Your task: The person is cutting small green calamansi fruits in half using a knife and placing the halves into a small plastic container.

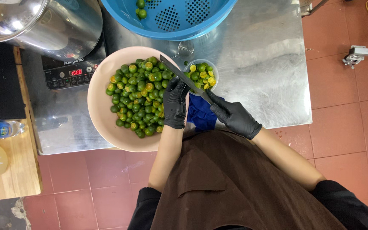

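Two gloved hands are seen at the centre of the frame, above a steel surface. The right hand is closed around the handle of a knife, whose blade is angled up and to the left, so that its tip lies over the edge of a basin. The left hand is laid at the basin's right rim, under the blade; its fingers are curled, seemingly pinching one small fruit against the cut, though the fruit itself is hidden and this cannot be confirmed. A blue cloth is spread beneath both hands, presumably as padding or to catch juice.

One pale basin is counted, left of centre, heaped with small green citrus; these are too many to count, and both whole and halved pieces are seen. One small clear bowl is placed just right of the basin, close to the blade, so that cut halves can be dropped in at short reach. One blue colander is set at the top of the frame, with two or three fruits visible inside. One induction cooker carrying one steel pot is kept in the upper left, away from the cutting. One bottle is laid at the left edge.
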